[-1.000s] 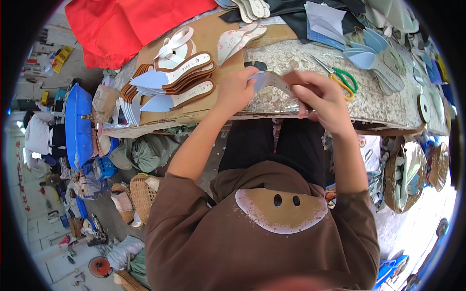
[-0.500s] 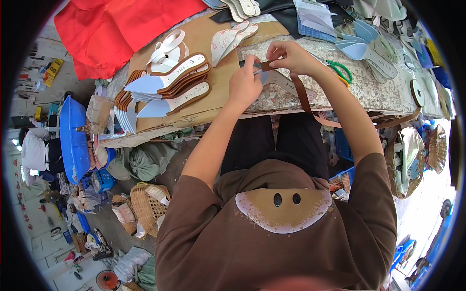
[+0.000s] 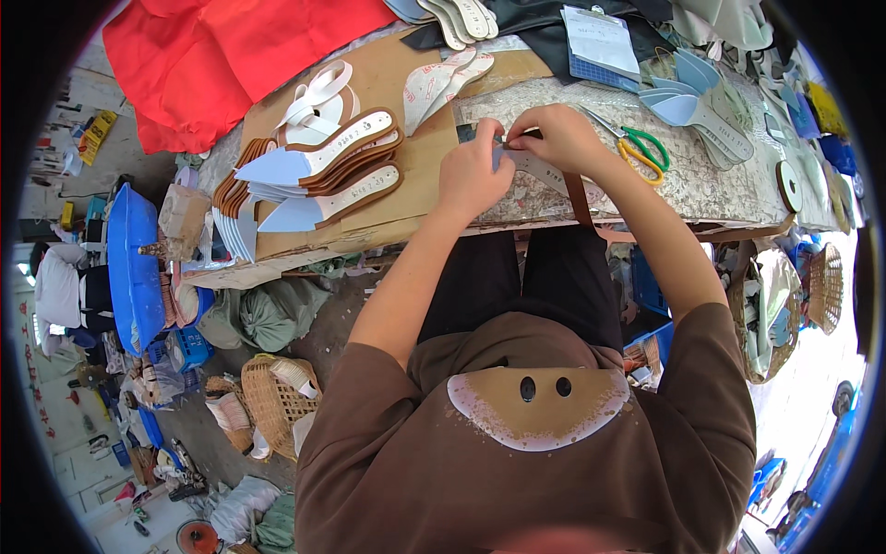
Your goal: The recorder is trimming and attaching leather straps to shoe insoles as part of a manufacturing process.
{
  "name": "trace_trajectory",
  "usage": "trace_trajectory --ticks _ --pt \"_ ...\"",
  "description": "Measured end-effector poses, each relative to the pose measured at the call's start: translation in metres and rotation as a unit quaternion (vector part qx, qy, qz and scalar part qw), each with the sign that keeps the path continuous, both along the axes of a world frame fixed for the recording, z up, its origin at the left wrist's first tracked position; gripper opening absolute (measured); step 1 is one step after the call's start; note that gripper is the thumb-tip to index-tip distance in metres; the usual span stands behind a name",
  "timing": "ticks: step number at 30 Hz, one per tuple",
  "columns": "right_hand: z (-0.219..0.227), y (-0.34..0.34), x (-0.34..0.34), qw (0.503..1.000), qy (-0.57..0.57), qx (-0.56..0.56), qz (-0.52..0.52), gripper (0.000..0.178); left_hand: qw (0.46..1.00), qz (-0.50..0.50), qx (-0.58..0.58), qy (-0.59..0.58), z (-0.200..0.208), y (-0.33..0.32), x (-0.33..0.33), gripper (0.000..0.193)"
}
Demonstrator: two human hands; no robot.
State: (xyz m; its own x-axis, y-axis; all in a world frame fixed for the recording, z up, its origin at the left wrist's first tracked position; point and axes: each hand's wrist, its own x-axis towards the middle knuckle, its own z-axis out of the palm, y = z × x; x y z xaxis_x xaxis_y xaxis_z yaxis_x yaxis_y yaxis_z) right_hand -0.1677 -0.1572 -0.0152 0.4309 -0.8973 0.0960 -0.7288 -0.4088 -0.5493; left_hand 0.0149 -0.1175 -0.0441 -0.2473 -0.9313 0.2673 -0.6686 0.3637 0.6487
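Note:
At the near edge of the workbench, my left hand (image 3: 474,175) is closed at the tip of a pale insole (image 3: 543,172), its thumb and forefinger pressed on it. My right hand (image 3: 559,140), closed in a pinch, meets the left fingertips at that tip and holds a brown strip (image 3: 579,199). The strip passes under my right hand and hangs over the bench edge. My fingers hide the exact spot where strip and insole meet. To the left lie stacked insoles (image 3: 323,152) with brown edges and light-blue ends.
Green-and-yellow scissors (image 3: 643,152) lie right of my right hand. Farther right are blue-ended insoles (image 3: 697,115) and a white reel (image 3: 790,186). A clipboard (image 3: 600,44) is at the back. Red fabric (image 3: 221,60) and a white strip coil (image 3: 316,106) are at left.
My hands have come down and closer together over the insole's tip. The brown strip, held up between them before, is now at the insole, and its hanging part is straighter.

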Motion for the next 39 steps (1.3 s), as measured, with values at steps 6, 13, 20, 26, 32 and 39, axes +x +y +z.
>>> trace_trajectory --ticks 6,13,20,26,32,39 --pt "0.025 0.007 -0.009 0.999 -0.028 -0.03 -0.011 0.014 0.992 0.013 -0.119 0.039 -0.025 0.012 0.004 0.012" --pt "-0.017 -0.015 -0.042 0.957 -0.126 0.256 0.057 0.018 0.983 -0.004 -0.157 0.096 -0.037 0.018 0.009 0.012" --pt "-0.002 0.042 -0.019 0.998 -0.046 0.022 -0.031 0.015 0.994 -0.023 -0.103 0.036 -0.022 0.007 0.014 0.012" --pt "0.009 0.056 0.021 0.97 0.197 -0.095 -0.104 0.011 0.986 -0.157 0.015 -0.05 0.019 -0.033 0.005 0.02" --pt "-0.004 0.042 0.016 0.96 0.219 -0.151 -0.084 0.009 0.977 -0.174 -0.024 -0.12 0.008 -0.046 -0.008 0.015" --pt "0.012 0.022 0.018 0.958 0.275 -0.074 -0.043 0.01 0.982 -0.153 -0.012 -0.108 0.001 -0.054 -0.014 0.011"
